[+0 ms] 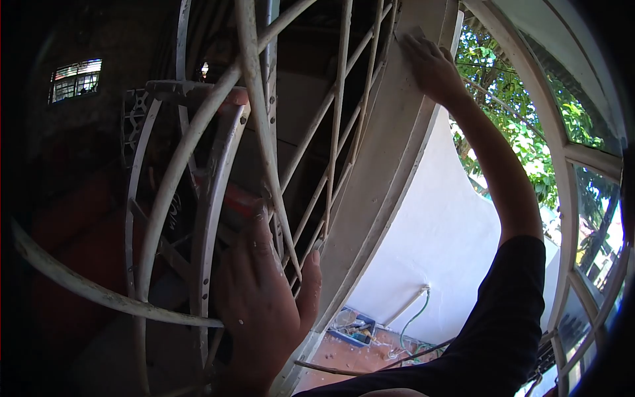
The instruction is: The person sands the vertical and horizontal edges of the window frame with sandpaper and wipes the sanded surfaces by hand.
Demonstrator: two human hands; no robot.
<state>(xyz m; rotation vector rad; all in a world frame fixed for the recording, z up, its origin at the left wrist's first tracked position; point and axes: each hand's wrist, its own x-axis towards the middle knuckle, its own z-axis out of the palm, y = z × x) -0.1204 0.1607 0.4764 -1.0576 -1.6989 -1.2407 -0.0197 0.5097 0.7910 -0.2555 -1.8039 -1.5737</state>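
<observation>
High on the pale window frame [370, 159], my right hand [430, 69] presses its fingers against the flat face. A thin grey piece [415, 31] that looks like sandpaper shows at its fingertips, mostly covered by the hand. Lower down, my left hand [264, 298] is at the white metal grille [264, 126], its thumb and forefinger spread on either side of a bar. Its other fingers are partly in shadow. Pale specks dot the left hand's skin. The grille's paint looks worn and stained.
Glass window panes [595, 212] in a curved-looking frame stand at the right. Below are a blue tray [357, 329] of small items, a green hose [413, 317] and debris on the reddish floor. Behind the grille, a metal ladder [221, 172] stands in the dark room.
</observation>
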